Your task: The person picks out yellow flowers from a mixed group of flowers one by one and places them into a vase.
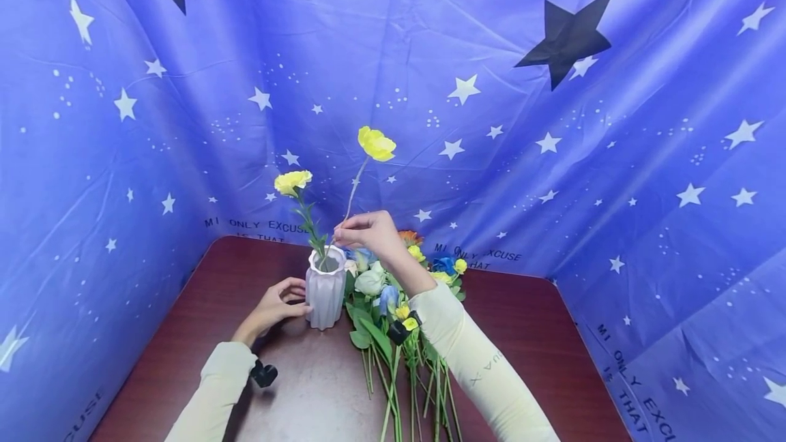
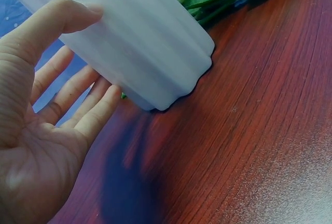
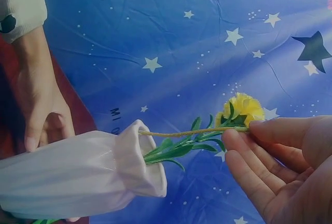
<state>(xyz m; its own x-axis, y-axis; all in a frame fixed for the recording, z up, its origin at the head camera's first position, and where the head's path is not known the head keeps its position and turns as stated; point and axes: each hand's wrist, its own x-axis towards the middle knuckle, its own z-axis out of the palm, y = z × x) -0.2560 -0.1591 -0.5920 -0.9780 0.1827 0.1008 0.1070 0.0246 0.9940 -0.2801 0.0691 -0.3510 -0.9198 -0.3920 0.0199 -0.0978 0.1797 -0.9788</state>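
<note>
A pale, fluted vase stands upright on the table with a yellow carnation leaning in its mouth. My left hand holds the vase low on its left side; in the left wrist view the thumb lies on the near face and the fingers reach around behind. Above the rim, my right hand pinches the thin stem of a yellow poppy-like flower between thumb and fingertips. In the right wrist view that stem runs into the vase mouth beside the carnation's green leaves.
Right of the vase lies a bunch of flowers, with white roses, blue and yellow blooms and an orange one. Their long green stems point to the front edge. A blue star-printed curtain surrounds the brown table.
</note>
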